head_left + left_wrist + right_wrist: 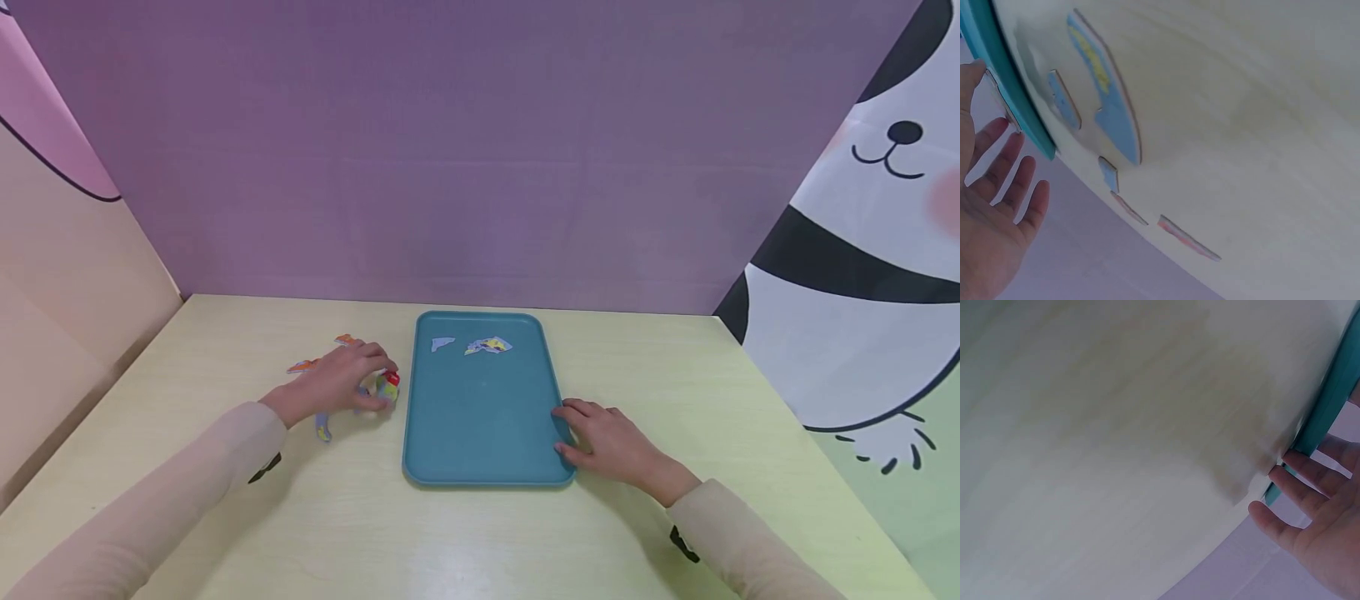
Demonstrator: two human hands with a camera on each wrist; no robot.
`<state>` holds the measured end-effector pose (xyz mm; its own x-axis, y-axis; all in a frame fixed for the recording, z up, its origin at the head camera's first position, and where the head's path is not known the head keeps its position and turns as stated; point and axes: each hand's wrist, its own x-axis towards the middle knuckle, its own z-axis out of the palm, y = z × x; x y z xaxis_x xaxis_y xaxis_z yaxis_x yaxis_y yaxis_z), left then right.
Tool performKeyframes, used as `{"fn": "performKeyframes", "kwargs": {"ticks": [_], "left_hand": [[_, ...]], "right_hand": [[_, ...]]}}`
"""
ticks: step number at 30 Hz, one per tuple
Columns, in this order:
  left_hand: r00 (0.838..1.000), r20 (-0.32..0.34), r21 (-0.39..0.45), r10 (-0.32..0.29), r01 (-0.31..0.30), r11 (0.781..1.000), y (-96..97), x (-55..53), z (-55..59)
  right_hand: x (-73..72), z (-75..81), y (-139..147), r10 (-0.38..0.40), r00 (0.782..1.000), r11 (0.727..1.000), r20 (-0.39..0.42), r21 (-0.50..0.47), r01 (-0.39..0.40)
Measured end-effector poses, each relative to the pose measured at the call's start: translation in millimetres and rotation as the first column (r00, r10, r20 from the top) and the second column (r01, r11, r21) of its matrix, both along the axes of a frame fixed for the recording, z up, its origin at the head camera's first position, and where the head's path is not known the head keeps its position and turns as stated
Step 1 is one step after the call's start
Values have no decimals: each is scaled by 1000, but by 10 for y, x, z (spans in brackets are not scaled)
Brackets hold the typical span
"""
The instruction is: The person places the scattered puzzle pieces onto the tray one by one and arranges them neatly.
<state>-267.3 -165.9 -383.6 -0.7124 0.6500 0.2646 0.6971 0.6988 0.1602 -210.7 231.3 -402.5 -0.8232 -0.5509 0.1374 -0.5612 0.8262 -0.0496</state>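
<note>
My left hand (337, 379) is left of the teal tray (483, 433) and pinches a colourful puzzle piece (388, 387) between thumb and fingertips. In the left wrist view that puzzle piece (1002, 100) shows edge-on beside the tray's rim. Partly under and around this hand lie flat loose pieces: an orange one (302, 367), another orange one (346, 339) and a blue one with yellow (322, 427). My right hand (611, 442) rests on the tray's right rim, fingers loosely extended and thumb over the edge. Towards the tray's far end lie a small pale blue piece (442, 342) and a larger blue-yellow piece (489, 345).
The pale wooden table (480, 542) carries the tray and the pieces. A purple backdrop (465, 167) rises behind its far edge. Printed panels flank both sides, the right one with a panda figure (862, 350).
</note>
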Motion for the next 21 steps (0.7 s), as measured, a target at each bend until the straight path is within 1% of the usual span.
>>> {"fn": "performKeyframes", "kwargs": {"ticks": [5,9,12,16,19,21], "left_hand": [[1000,15,10,21,-21,1000,42,-15,54],[1000,15,14,25,-25,1000,91,-38,72],[999,7,1,33,-33,999,138,-74,58],[998,29,-4,52,-52,999,214,-124,33],[997,47,-2,61,-61,998,280,-158,18],[997,40,-9,66,-66,998,328,-183,5]], "right_hand": [[-2,0,0,0,1000,1000,1,0,0],[-5,-5,0,-2,1000,1000,1,-5,2],[-2,-9,2,4,1000,1000,-15,-1,-4],[2,-9,7,1,1000,1000,-23,5,-1],[0,-6,6,-8,1000,1000,-11,4,8],[-1,-7,5,-11,1000,1000,-7,5,11]]}}
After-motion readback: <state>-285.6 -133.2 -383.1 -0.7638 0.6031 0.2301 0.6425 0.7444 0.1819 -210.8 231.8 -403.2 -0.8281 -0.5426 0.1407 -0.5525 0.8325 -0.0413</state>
